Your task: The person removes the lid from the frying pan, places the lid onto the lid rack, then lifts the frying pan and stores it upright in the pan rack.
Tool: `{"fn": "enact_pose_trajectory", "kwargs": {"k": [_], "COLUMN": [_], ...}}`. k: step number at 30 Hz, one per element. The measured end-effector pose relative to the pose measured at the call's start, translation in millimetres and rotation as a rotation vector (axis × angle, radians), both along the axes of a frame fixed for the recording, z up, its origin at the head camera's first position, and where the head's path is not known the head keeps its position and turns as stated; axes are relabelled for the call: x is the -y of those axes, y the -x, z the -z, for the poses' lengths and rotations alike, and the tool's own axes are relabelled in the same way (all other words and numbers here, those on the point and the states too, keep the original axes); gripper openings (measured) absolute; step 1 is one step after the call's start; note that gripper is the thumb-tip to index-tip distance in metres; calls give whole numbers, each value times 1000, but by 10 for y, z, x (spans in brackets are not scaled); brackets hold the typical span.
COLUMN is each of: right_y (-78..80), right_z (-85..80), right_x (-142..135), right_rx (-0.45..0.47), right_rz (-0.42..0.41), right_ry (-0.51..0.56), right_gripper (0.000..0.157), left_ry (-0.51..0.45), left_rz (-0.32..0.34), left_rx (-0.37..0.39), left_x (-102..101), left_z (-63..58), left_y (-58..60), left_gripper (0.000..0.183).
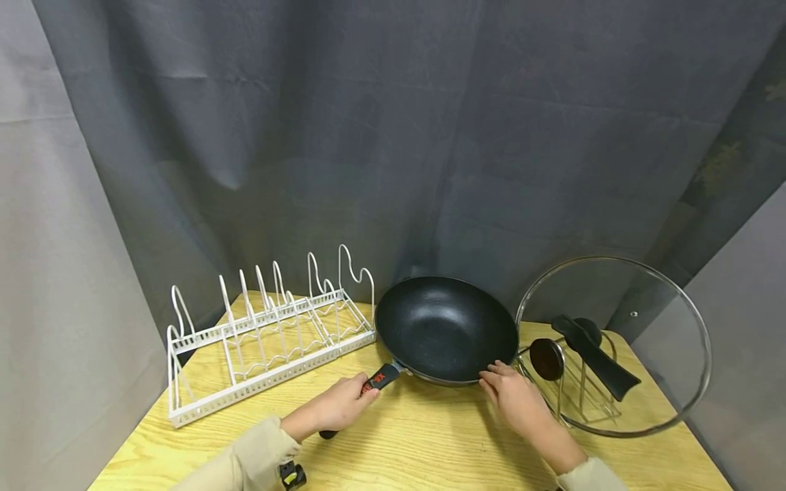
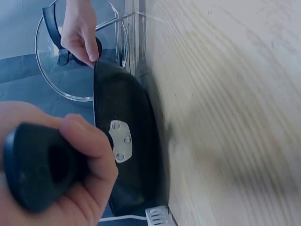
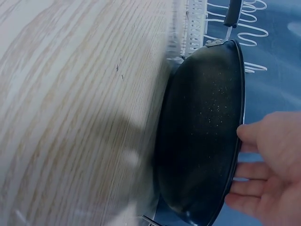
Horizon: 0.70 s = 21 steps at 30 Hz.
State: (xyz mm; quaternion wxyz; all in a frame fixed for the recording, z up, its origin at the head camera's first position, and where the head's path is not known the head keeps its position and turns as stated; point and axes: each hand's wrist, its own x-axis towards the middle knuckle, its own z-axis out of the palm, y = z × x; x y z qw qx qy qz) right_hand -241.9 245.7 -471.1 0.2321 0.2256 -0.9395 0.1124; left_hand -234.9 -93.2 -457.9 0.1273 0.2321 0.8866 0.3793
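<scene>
A black wok (image 1: 445, 327) lies at the middle of the wooden table, its open side up. My left hand (image 1: 340, 407) grips the wok's black handle (image 1: 385, 375); in the left wrist view the fingers and thumb wrap round it, and the handle's end faces the camera. At the wok's near right rim, my right hand (image 1: 522, 406) pinches the edge. The right wrist view shows the right thumb (image 3: 248, 133) at the rim and the other fingers across it. Whether the wok's base touches the table, I cannot tell.
Left of the wok stands a white wire rack (image 1: 276, 374) with several upright loops, close to the wok's rim. At the right, a large glass lid (image 1: 706, 341) with a black handle (image 1: 598, 358) leans on a metal wire stand (image 1: 583, 392). A grey curtain (image 1: 393, 136) hangs behind.
</scene>
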Motion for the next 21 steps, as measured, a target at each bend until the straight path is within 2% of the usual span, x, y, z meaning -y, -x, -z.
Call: {"fn": "enact_pose_trajectory", "kwargs": {"k": [7,12,21], "right_y": [-11,1,31], "right_z": [-21,-33,-40], "right_x": [-34,-69,-136], "right_rx": [29,52,53], "right_rz": [38,61,58], "right_ry": [-6,-8,-7], "right_gripper": [18,17,18], "left_ry": [-106,-224,-447], "left_rz": [-21,-38,-58], "left_rx": [149,279,449], "left_x": [-99,-158,-277], "left_z": [5,-3,54], "left_y": [-66,-133,-234], "left_gripper": [29,29,28]}}
